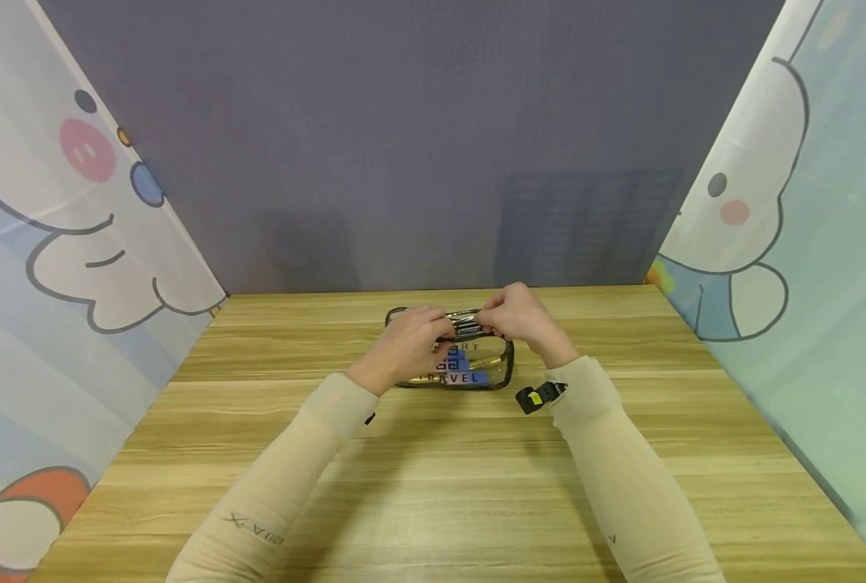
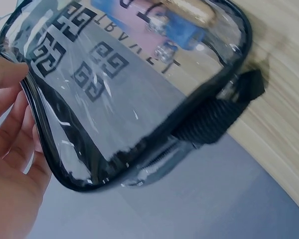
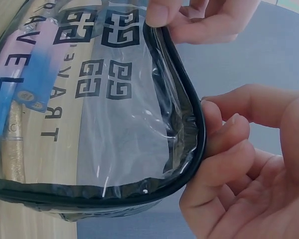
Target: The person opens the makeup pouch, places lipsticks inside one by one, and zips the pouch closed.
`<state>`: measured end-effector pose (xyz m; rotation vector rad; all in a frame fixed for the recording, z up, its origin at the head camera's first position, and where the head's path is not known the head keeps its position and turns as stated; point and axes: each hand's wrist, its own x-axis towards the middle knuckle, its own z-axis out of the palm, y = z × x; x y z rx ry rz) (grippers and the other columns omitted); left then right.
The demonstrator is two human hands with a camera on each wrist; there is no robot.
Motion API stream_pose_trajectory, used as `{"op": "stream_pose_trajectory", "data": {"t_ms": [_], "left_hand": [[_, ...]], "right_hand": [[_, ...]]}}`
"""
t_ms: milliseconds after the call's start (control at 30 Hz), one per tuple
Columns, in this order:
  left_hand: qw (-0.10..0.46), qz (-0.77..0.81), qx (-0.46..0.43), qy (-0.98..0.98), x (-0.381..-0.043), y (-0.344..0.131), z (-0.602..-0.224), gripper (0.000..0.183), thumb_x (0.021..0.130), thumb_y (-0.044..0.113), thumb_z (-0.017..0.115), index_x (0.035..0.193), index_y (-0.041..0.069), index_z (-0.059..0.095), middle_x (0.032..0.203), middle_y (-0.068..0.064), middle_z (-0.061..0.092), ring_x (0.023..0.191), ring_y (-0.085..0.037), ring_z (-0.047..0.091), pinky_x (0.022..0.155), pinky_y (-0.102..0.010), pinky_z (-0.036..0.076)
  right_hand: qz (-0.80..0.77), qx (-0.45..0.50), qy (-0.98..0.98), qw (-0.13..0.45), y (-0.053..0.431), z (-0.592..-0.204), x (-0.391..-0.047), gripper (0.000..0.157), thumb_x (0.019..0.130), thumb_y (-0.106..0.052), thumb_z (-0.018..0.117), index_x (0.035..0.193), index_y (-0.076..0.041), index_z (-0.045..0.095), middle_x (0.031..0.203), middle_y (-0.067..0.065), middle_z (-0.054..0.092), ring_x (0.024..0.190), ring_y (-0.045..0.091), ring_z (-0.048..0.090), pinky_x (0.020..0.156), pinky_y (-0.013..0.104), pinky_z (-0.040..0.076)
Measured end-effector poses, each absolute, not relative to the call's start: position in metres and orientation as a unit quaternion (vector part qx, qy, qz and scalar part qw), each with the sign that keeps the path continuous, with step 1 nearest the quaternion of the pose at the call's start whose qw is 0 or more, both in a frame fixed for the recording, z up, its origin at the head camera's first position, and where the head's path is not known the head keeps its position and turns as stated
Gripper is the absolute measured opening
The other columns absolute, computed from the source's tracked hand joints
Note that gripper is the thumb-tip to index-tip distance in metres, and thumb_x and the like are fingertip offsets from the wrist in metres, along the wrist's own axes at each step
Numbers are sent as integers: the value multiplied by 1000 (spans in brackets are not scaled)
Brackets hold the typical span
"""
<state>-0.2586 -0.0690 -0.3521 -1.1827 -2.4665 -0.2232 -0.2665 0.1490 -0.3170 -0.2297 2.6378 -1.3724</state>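
A clear plastic zip pouch (image 1: 487, 368) with black trim and printed lettering stands on the table, its top edge toward the hands. My left hand (image 1: 411, 344) grips that edge left of its middle, the thumb (image 2: 12, 73) lying on the near side. At the right end of the top edge, my right hand (image 1: 518, 317) pinches the zip edge, fingers curled, as the right wrist view also shows the hand (image 3: 239, 154). Inside the pouch lie pink-and-blue packages (image 3: 32, 67) and a gold glittery tube (image 3: 12, 144). What the right fingertips hold is partly hidden.
The pouch stands near the back of the wood-grain table (image 1: 433, 494), before a grey panel (image 1: 404, 146). Cartoon-printed curtains (image 1: 54, 202) flank both sides. A black strap (image 1: 538, 397) with a yellow mark hangs at the right wrist. A ribbed black tab (image 2: 209, 119) juts from the pouch's side.
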Motion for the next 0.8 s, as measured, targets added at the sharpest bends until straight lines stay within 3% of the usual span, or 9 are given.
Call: {"op": "stream_pose_trajectory", "data": {"t_ms": [233,800], "left_hand": [[179,-68,-405,-894,-260,-80,-352,9,89,12,77,97,13,73,96,1,67,88,-19,61,80,-38,53],[203,-74,-411,-886,-260,-94,-352,10,88,6,73,97,10,75,97,-3,69,88,-22,61,81,-39,52]], "right_hand": [[-461,-78,880,82,149,-317,-266,21,93,-12,61,91,2,76,69,9,65,51,12,47,50,27,41],[-460,-83,879,91,150,-315,-266,24,96,-15,63,97,5,76,70,8,66,53,12,50,50,27,45]]}}
